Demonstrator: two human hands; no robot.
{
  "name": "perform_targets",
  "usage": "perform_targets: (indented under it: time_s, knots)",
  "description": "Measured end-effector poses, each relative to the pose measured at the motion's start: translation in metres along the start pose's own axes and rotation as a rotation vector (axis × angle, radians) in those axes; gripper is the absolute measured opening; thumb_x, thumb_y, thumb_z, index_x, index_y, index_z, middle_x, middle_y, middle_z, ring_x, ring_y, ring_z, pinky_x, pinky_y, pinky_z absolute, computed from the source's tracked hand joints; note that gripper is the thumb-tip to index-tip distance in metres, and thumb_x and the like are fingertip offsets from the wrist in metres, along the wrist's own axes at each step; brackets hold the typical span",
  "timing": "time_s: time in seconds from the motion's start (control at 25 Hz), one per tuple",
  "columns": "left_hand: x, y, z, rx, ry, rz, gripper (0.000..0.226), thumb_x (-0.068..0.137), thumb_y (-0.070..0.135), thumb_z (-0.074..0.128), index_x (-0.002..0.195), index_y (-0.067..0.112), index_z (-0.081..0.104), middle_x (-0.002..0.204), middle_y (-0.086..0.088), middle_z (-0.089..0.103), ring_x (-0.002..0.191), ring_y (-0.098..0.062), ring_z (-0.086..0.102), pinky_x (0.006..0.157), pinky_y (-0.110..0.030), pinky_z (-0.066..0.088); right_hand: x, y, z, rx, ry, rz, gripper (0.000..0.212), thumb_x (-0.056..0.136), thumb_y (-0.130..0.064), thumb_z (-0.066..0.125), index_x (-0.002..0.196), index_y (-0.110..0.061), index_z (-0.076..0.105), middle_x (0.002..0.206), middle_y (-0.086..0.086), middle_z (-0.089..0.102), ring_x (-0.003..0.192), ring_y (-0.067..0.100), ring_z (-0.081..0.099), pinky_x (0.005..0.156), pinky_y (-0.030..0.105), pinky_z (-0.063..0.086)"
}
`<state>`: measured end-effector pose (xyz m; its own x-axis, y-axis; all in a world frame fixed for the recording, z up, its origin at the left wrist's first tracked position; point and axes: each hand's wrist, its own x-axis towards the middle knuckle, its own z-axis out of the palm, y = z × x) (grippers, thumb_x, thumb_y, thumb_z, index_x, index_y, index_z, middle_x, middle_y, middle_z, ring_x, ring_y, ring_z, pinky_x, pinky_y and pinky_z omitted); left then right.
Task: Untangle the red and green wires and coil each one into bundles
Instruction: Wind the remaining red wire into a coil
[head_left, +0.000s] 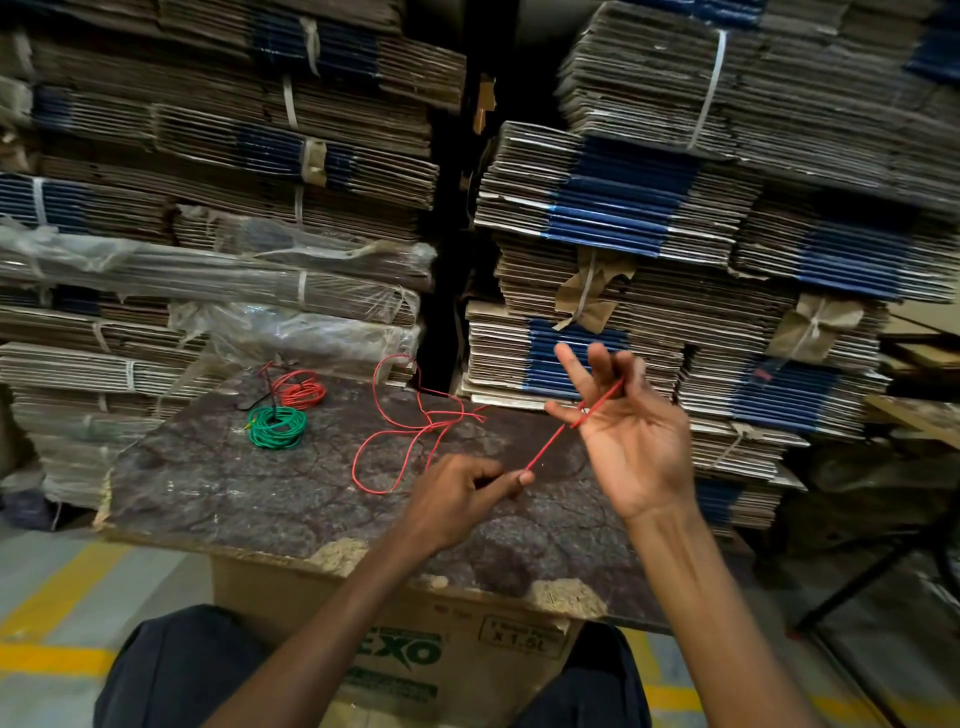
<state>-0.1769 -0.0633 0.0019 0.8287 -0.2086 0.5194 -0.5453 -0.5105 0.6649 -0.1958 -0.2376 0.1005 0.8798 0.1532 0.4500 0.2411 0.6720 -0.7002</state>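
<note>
A loose red wire (410, 431) lies in open loops on the dark board (260, 493). My left hand (462, 499) pinches this wire between thumb and forefinger. From there it runs taut up to my right hand (628, 441), which is raised palm-up with the wire pinched by the thumb and passing over the curled fingers. A coiled green bundle (276, 427) sits at the board's far left. Just behind it lies a small coiled red bundle (303, 392).
The board rests on a cardboard box (415, 660) between my knees. Tall stacks of flattened, strapped cartons (208, 208) rise right behind the board. A dark wire piece (260, 397) lies by the bundles. Black metal legs (872, 571) stand at the right.
</note>
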Motion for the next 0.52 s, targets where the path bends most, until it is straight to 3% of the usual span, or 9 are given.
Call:
perform_targets:
  time_s: [0.08,0.2,0.24,0.32,0.4,0.52]
  knots:
    - [-0.003,0.009,0.001,0.109,-0.042,0.062,0.038,0.089,0.055,0.059,0.067,0.026,0.07,0.044,0.007,0.051,0.044,-0.002,0.047,0.046,-0.024,0.03,0.004,0.014,-0.002,-0.173,-0.026,-0.087,0.031,0.096,-0.032,0.046,0.08,-0.023,0.072,0.099,0.005,0.075,0.13,0.025,0.052,0.098,0.047,0.031]
    - [-0.003,0.016,0.001,0.266,-0.096,0.139,0.048,0.088,0.059,0.05,0.071,0.017,0.065,0.058,-0.002,0.063,0.059,-0.016,0.061,0.054,-0.033,0.044,0.004,0.031,-0.008,-0.708,-0.13,-0.194,0.035,0.102,-0.024,0.04,0.087,-0.016,0.071,0.1,0.004,0.076,0.14,0.023,0.039,0.116,0.031,0.024]
    - [-0.001,0.016,0.0,0.286,-0.106,0.147,0.049,0.087,0.061,0.048,0.075,0.018,0.067,0.062,-0.003,0.066,0.064,-0.02,0.064,0.057,-0.035,0.046,0.004,0.035,-0.012,-0.94,-0.181,-0.203,0.035,0.103,-0.022,0.039,0.089,-0.015,0.071,0.103,0.001,0.075,0.145,0.018,0.03,0.12,0.032,0.017]
    - [0.004,0.014,-0.004,0.341,-0.096,0.178,0.048,0.086,0.062,0.045,0.08,0.021,0.07,0.067,-0.003,0.068,0.07,-0.025,0.065,0.055,-0.034,0.044,0.005,0.041,-0.026,-1.392,-0.269,-0.25,0.033,0.101,-0.022,0.04,0.09,-0.017,0.07,0.11,-0.001,0.073,0.149,0.013,0.016,0.121,0.049,0.002]
    - [0.006,0.006,-0.011,0.46,-0.043,0.21,0.047,0.084,0.063,0.044,0.083,0.022,0.068,0.076,-0.002,0.07,0.078,-0.027,0.066,0.054,-0.03,0.036,0.01,0.035,-0.042,-1.687,-0.308,-0.302,0.03,0.096,-0.016,0.04,0.087,-0.018,0.069,0.107,0.005,0.072,0.149,0.024,0.012,0.115,0.064,-0.008]
    - [0.004,-0.025,-0.031,0.547,0.033,0.125,0.052,0.081,0.068,0.041,0.082,0.023,0.066,0.086,0.005,0.071,0.087,-0.022,0.066,0.059,-0.03,0.04,0.015,0.007,-0.057,-1.978,-0.269,-0.206,0.029,0.095,-0.013,0.039,0.09,-0.018,0.067,0.108,0.006,0.071,0.149,0.031,0.008,0.109,0.062,-0.023]
